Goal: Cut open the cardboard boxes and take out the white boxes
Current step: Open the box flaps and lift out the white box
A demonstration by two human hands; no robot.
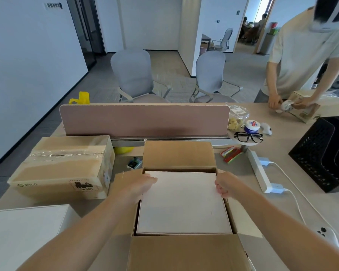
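Observation:
An opened cardboard box (179, 156) stands in front of me with its flaps spread out. A white box (183, 204) sits inside it, its top showing. My left hand (143, 185) grips the white box's left edge near the far corner. My right hand (224, 185) grips its right edge, fingers curled over the side. A second cardboard box (65, 165), taped shut, stands to the left. Another white box (25, 233) lies at the near left on the table.
A pink divider panel (144, 119) runs behind the boxes. A white power strip (259, 172) with chargers, a black mesh organiser (325, 153), glasses (248, 136) and a phone (326, 236) lie to the right. Another person (301, 61) handles a box at the far right.

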